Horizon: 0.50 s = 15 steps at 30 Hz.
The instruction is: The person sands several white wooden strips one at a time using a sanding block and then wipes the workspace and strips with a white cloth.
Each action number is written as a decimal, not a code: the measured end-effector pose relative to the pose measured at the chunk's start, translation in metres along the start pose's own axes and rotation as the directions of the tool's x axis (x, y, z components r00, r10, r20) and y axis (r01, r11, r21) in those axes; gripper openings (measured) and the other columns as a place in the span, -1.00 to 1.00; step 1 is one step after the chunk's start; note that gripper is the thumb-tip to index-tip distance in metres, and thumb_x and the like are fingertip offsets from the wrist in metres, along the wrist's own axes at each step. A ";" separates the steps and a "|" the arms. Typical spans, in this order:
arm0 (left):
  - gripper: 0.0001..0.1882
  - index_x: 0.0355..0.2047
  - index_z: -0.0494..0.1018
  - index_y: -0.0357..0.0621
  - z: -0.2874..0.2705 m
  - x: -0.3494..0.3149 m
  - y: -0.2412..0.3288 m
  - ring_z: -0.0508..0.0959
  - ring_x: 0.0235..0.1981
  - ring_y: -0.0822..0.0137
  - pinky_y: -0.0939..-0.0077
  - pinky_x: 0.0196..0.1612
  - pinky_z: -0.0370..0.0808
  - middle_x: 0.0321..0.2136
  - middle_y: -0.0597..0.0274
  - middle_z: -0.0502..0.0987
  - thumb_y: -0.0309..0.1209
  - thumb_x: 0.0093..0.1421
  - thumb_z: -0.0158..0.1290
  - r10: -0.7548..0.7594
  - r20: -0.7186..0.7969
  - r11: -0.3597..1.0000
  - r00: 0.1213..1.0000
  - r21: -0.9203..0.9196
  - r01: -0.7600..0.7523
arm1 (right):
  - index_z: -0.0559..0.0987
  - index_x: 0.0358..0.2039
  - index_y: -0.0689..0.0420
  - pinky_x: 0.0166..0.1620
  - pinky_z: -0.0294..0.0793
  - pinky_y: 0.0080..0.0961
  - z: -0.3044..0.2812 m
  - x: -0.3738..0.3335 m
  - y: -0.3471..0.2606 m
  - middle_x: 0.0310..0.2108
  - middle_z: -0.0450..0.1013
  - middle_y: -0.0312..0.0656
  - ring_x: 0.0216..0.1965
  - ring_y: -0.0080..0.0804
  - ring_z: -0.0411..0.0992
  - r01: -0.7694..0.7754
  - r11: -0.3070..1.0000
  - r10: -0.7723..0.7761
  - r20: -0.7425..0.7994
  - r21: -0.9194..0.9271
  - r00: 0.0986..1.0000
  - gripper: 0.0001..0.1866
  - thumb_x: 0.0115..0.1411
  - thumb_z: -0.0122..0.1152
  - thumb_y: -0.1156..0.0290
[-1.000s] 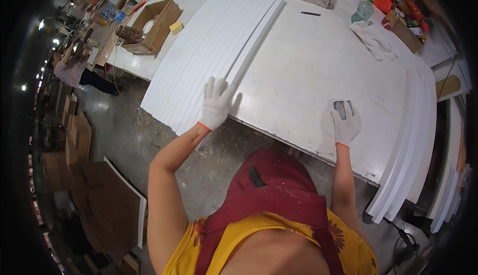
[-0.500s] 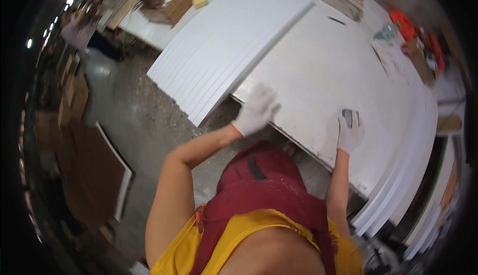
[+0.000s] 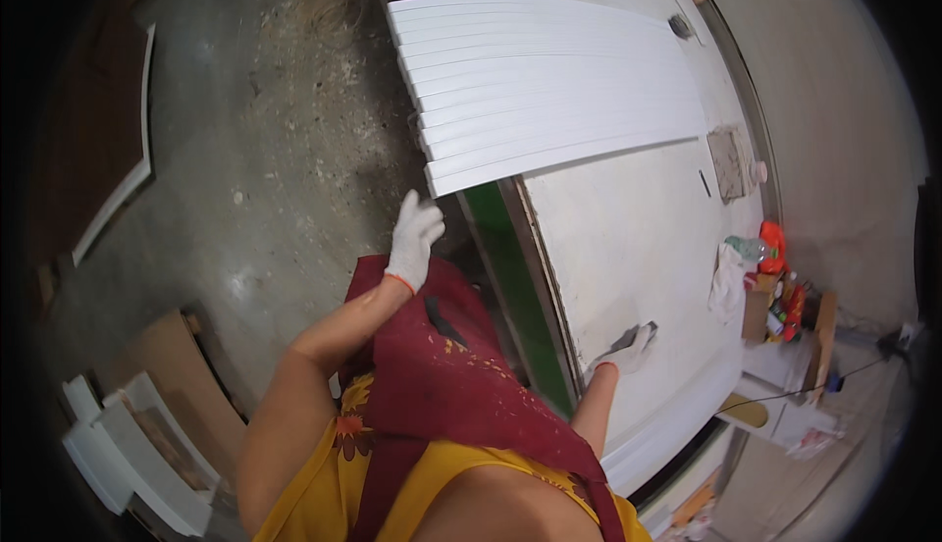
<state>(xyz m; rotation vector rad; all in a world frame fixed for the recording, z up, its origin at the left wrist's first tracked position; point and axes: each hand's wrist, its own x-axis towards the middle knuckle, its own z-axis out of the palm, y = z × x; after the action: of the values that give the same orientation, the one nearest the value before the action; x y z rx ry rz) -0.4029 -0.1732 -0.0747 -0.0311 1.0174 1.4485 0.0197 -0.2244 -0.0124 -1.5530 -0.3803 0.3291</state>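
1. Head view: the left hand, loosely opened, is left empty near the white strips laid across the counter.
2. By the right hand, fingers bent, a dark block is held on the counter.

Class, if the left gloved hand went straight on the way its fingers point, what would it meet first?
Probably the near end of the closest white strip, just beyond the fingertips of the left hand. Their heights are hard to compare, so it might pass underneath.
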 end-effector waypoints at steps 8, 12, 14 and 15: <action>-0.02 0.53 -0.24 -0.25 0.053 0.027 0.040 0.33 0.30 0.29 0.39 0.37 0.23 0.32 0.07 0.31 -0.42 0.30 0.15 0.145 0.192 0.985 0.971 -0.121 -0.124 | 0.43 0.29 0.37 0.24 0.41 -0.26 0.015 -0.038 0.018 0.23 0.46 0.04 0.18 -0.18 0.43 0.332 0.576 -0.207 0.260 -0.747 0.943 -0.22 0.16 0.43 0.18; -0.12 0.49 -0.06 -0.26 0.055 0.036 0.033 0.36 0.27 0.29 0.41 0.35 0.25 0.28 0.10 0.36 -0.47 0.27 0.16 0.201 0.181 0.978 0.963 0.021 -0.208 | 0.49 0.28 0.24 0.27 0.34 -0.22 0.017 -0.039 0.022 0.18 0.48 0.13 0.17 -0.03 0.45 0.306 0.584 -0.236 0.204 -0.752 0.950 -0.20 0.13 0.42 0.02; -0.17 0.47 0.00 -0.25 0.051 0.037 0.034 0.37 0.25 0.30 0.41 0.34 0.26 0.26 0.11 0.38 -0.50 0.27 0.14 0.209 0.211 0.977 0.955 -0.004 -0.213 | 0.50 0.28 0.22 0.26 0.34 -0.20 0.017 -0.046 0.020 0.17 0.48 0.15 0.16 -0.01 0.45 0.286 0.540 -0.233 0.186 -0.791 0.954 -0.20 0.12 0.41 -0.01; -0.20 0.46 0.03 -0.25 0.049 0.036 0.036 0.38 0.23 0.30 0.41 0.33 0.27 0.25 0.11 0.39 -0.52 0.27 0.13 0.200 0.198 0.980 0.960 -0.020 -0.200 | 0.51 0.27 0.21 0.26 0.34 -0.19 0.021 -0.048 0.018 0.16 0.49 0.16 0.16 0.01 0.44 0.285 0.517 -0.234 0.187 -0.807 0.954 -0.20 0.12 0.40 -0.02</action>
<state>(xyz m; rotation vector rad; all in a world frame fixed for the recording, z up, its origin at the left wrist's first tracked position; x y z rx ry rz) -0.4127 -0.1089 -0.0464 0.2191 0.8746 1.5997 -0.0318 -0.2266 -0.0317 -2.3881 -0.9031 -0.0923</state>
